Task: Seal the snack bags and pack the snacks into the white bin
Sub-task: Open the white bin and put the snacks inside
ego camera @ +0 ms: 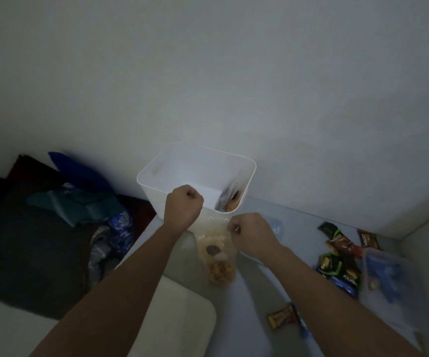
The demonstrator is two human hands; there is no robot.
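The left hand (pixel 183 202) and the right hand (pixel 249 231), both curled, pinch the top of the clear snack bag (pixel 217 258) hanging just before the white bin (pixel 156 173). The bag's mouth looks barely gathered, so a slipping pinch could spill snacks; loose packets (pixel 337 258) wait farther right.

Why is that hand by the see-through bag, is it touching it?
Touching. The head view shows the right hand pinching the top edge of the clear snack bag, which hangs from its fingers.
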